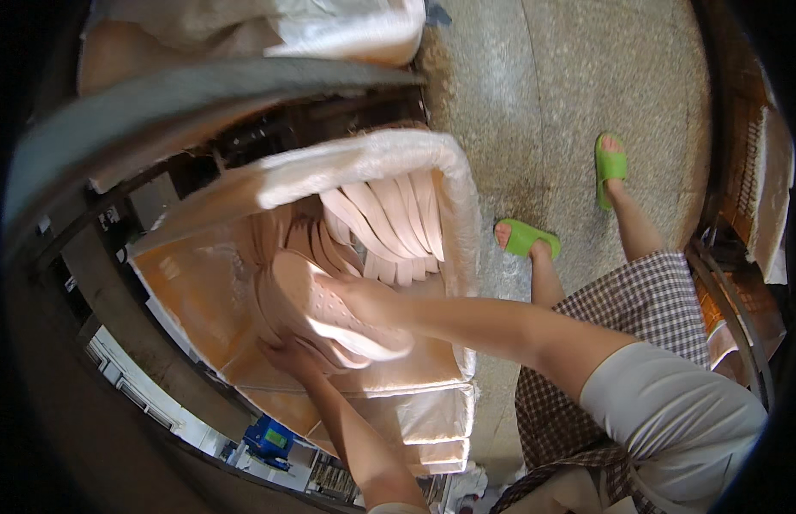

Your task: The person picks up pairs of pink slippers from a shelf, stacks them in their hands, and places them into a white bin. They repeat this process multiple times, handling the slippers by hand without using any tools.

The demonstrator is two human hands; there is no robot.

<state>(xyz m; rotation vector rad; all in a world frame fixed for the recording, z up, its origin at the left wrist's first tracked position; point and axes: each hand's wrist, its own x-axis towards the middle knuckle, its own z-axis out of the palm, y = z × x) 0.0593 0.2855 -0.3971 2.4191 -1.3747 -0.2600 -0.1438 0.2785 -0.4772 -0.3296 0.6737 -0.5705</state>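
Both hands are inside a large carton (pixel 454 176) lined with clear plastic. Between them is a stack of pale pink shoe soles (pixel 299 287), the top one dotted with small holes. My left hand (pixel 293 355) curls round the lower left edge of the stack. Across the upper side, my right hand (pixel 355 295) grips it, its fingers partly hidden and slightly blurred. More pink soles (pixel 389 214) stand packed on edge in a row at the carton's far right corner, beside the held stack.
A grey curved metal bar (pixel 209 86) crosses behind the carton. Another plastic-covered container (pixel 355 30) stands beyond it. Carton flaps (pixel 432 420) hang open at the near side. A blue device (pixel 269 439) sits at lower left. My green slippers (pixel 528 238) rest on the speckled floor (pixel 569 77).
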